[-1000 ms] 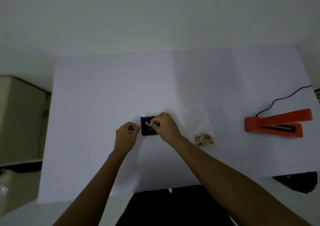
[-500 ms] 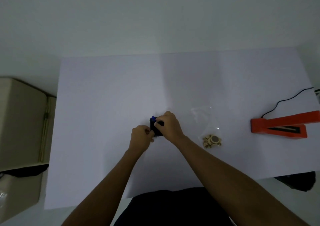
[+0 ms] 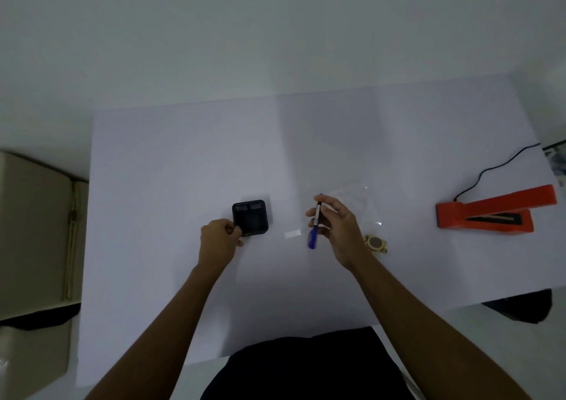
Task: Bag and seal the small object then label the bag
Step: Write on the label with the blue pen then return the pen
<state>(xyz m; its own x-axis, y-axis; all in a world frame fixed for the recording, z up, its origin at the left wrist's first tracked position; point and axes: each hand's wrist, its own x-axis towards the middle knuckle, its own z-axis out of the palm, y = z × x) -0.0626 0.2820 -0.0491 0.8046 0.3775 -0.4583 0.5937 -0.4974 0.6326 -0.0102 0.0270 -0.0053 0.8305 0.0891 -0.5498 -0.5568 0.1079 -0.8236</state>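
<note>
A clear plastic bag (image 3: 355, 203) lies flat on the white table (image 3: 183, 160), right of centre. A small tan round object (image 3: 376, 243) sits just below the bag's near corner. A small white label (image 3: 292, 234) lies on the table between my hands. My right hand (image 3: 335, 228) holds a pen (image 3: 315, 228) with a blue cap, upright above the table and left of the bag. My left hand (image 3: 220, 240) grips the near left corner of a black square holder (image 3: 250, 218).
An orange heat sealer (image 3: 493, 215) with a black cord (image 3: 496, 166) stands at the right side of the table. A beige cabinet (image 3: 33, 231) sits off the table's left edge. A dark object (image 3: 520, 306) lies beyond the near right edge.
Both hands were together at the black holder. My right hand has since drawn the pen out and moved right with it. A white label now lies on the table.
</note>
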